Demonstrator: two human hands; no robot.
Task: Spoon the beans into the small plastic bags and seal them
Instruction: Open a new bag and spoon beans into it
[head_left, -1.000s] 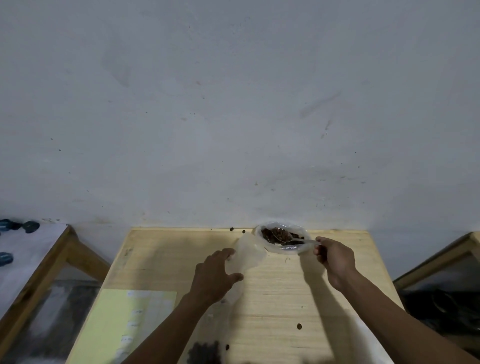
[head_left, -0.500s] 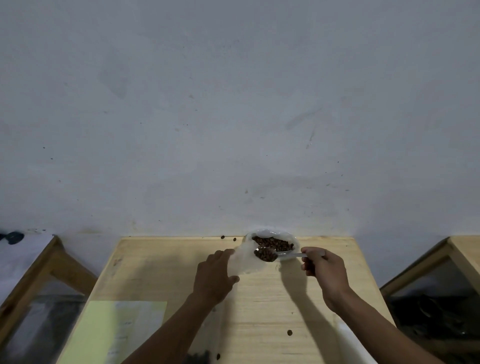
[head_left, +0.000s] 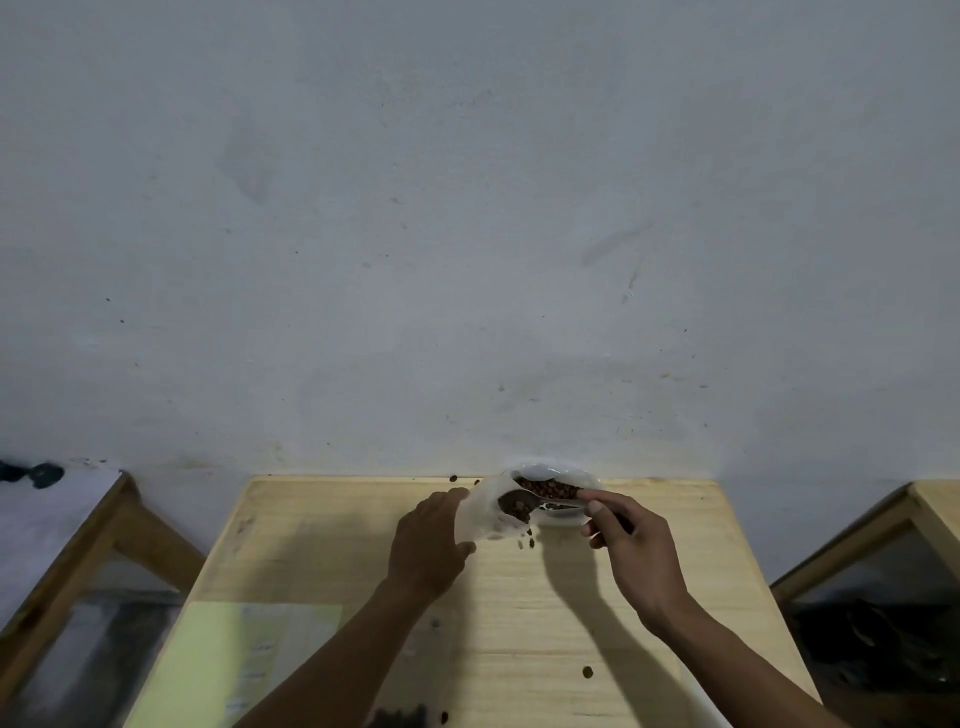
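A clear bowl (head_left: 563, 474) of brown beans (head_left: 548, 487) stands at the far edge of the wooden table (head_left: 649, 597). My left hand (head_left: 428, 545) holds a small clear plastic bag (head_left: 480, 512) open just left of the bowl. My right hand (head_left: 631, 545) grips the handle of a metal spoon (head_left: 524, 503) whose bowl, heaped with beans, is tipped at the bag's mouth. A few beans (head_left: 525, 540) are falling below the spoon.
Loose beans lie on the table, one bean (head_left: 587, 672) near the front right. A yellow-green sheet (head_left: 208, 660) lies at the front left, and a dark heap of beans (head_left: 400, 717) sits at the bottom edge. Wooden-framed stands flank the table. A wall rises right behind it.
My right hand lifted the spoon out of the bowl with beans and carried it left to the bag's mouth. A few beans now drop beneath it. My left hand kept the bag open.
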